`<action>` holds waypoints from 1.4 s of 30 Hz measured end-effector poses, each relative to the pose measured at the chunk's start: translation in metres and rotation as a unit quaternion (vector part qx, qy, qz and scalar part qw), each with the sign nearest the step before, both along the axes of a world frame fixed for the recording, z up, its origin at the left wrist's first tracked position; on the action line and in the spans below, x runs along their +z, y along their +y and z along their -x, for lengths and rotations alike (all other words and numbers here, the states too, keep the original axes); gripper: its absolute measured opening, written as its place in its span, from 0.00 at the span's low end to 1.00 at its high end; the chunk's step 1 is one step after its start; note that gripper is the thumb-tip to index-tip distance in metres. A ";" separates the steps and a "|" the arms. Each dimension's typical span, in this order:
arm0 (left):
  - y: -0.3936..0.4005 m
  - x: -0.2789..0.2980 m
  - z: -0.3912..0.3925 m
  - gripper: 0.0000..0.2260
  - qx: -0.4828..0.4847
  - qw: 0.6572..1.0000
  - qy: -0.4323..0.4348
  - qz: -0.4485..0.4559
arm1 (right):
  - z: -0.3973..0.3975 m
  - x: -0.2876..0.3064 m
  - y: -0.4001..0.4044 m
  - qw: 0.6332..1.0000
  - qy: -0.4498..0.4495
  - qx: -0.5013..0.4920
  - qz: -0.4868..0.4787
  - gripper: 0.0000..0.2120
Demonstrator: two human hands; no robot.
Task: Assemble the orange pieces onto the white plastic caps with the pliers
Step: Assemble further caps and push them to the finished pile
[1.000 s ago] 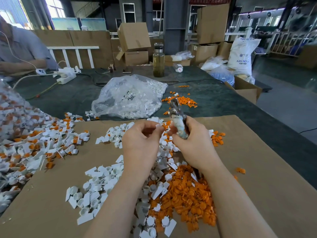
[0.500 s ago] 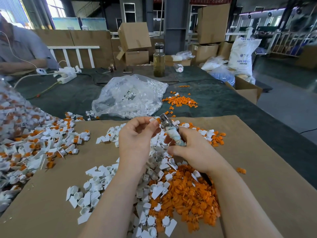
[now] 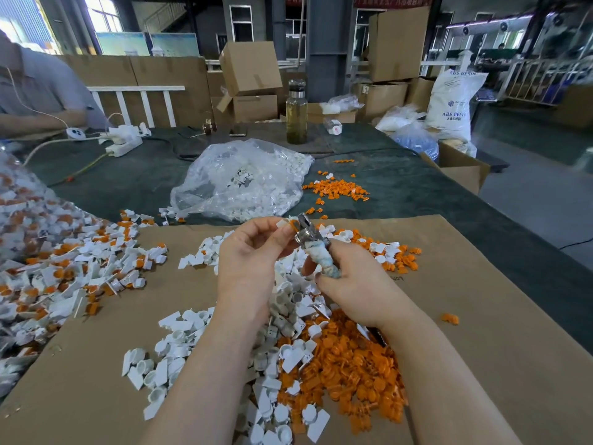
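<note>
My left hand [image 3: 253,255] pinches a white plastic cap [image 3: 283,223] with an orange piece [image 3: 293,223] on it, held up at the jaws of the pliers [image 3: 308,237]. My right hand [image 3: 349,284] grips the pliers by their cloth-wrapped handle, jaws pointing up and left at the cap. Below the hands lie a heap of white caps [image 3: 179,358] and a heap of orange pieces [image 3: 353,364] on a cardboard sheet [image 3: 481,348].
A pile of assembled caps [image 3: 64,271] spreads at the left. A clear bag of white caps [image 3: 244,181] and loose orange pieces [image 3: 337,191] lie on the dark table beyond. A glass bottle [image 3: 296,112] and boxes stand at the back. Another person [image 3: 38,88] sits far left.
The pliers came down and tilted left from upright. My left hand rose with the cap and orange piece until they met the jaws.
</note>
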State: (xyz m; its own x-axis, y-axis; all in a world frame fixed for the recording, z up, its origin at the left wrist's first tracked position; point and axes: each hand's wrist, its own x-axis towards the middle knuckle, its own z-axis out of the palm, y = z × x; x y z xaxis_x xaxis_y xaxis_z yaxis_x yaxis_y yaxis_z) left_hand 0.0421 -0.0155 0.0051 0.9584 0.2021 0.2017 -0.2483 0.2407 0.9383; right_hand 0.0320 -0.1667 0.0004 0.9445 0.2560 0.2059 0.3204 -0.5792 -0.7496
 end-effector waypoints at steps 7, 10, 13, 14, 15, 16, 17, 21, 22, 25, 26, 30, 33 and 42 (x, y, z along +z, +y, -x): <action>0.000 0.000 0.000 0.05 0.001 1.000 -0.002 0.000 | -0.003 -0.004 0.002 0.999 -0.022 -0.010 0.025 0.05; -0.001 0.000 0.000 0.04 -0.007 1.000 0.012 0.005 | -0.005 -0.005 0.002 0.999 -0.028 -0.021 0.039 0.09; 0.004 0.001 0.000 0.02 -0.008 0.998 0.054 0.038 | -0.005 -0.006 0.001 0.996 -0.037 -0.027 0.070 0.11; 0.009 0.002 -0.001 0.02 0.002 0.995 0.079 0.062 | -0.006 -0.007 0.000 0.995 -0.039 -0.031 0.086 0.11; 0.016 0.003 -0.003 0.03 0.017 0.989 0.112 0.098 | -0.006 -0.007 0.000 0.994 -0.041 -0.036 0.098 0.09; 0.024 0.003 -0.005 0.04 0.036 0.978 0.149 0.145 | -0.006 -0.007 -0.001 0.993 -0.042 -0.043 0.102 0.07; 0.035 0.003 -0.007 0.04 0.055 0.962 0.182 0.193 | -0.006 -0.007 -0.002 0.993 -0.042 -0.051 0.100 0.04; 0.077 -0.001 -0.013 0.06 0.111 0.888 0.243 0.373 | -0.006 -0.006 -0.004 0.993 -0.040 -0.077 0.080 0.03; 0.085 -0.003 -0.013 0.07 0.121 0.868 0.244 0.415 | -0.006 -0.007 -0.004 0.993 -0.040 -0.080 0.079 0.04; 0.103 -0.007 -0.013 0.08 0.156 0.821 0.239 0.496 | -0.006 -0.008 -0.005 0.991 -0.051 -0.085 0.086 0.08; 0.107 -0.008 -0.014 0.09 0.165 0.811 0.237 0.509 | -0.006 -0.008 -0.005 0.991 -0.053 -0.086 0.090 0.10; 0.115 -0.011 -0.015 0.13 0.192 0.788 0.202 0.549 | -0.005 -0.007 -0.005 0.990 -0.055 -0.087 0.100 0.12; 0.119 -0.016 -0.015 0.14 0.209 0.771 0.167 0.578 | -0.006 -0.007 -0.005 0.990 -0.054 -0.086 0.102 0.12; 0.075 0.012 -0.005 0.15 0.004 0.960 0.215 0.177 | -0.008 -0.009 -0.003 0.989 -0.069 -0.090 0.098 0.11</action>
State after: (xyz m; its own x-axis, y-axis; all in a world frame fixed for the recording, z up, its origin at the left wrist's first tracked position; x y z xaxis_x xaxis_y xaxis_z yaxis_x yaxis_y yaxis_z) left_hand 0.0467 0.0591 0.0170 0.9359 0.1921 -0.2951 0.1412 0.5630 0.8143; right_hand 0.0397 -0.1697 -0.0086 0.9446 0.1350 0.2991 0.2909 -0.7662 -0.5729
